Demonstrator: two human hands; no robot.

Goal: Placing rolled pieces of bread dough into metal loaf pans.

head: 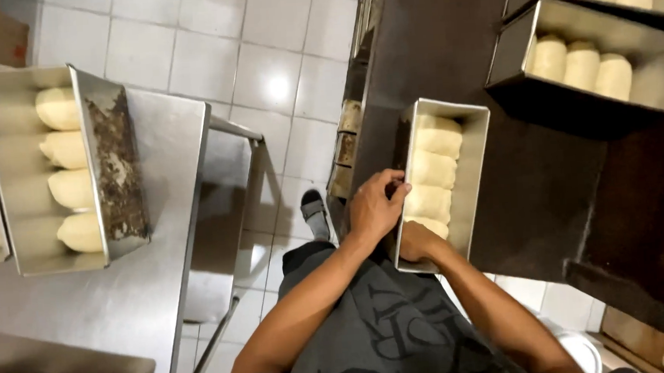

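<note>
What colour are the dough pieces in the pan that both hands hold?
Pale cream-white dough pieces, in the head view.

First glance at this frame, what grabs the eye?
Centre: both hands grip a long metal loaf tin of pale dough rolls on a dark shelf, the left hand on its side wall, the right hand at its near end. Two more filled tins sit top right. A similar tin of dough stands on the steel table at left.

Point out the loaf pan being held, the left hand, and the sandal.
loaf pan [475,171], head view, right wall.
left hand [375,205], head view, back of hand.
sandal [313,208], head view, strap.
</note>
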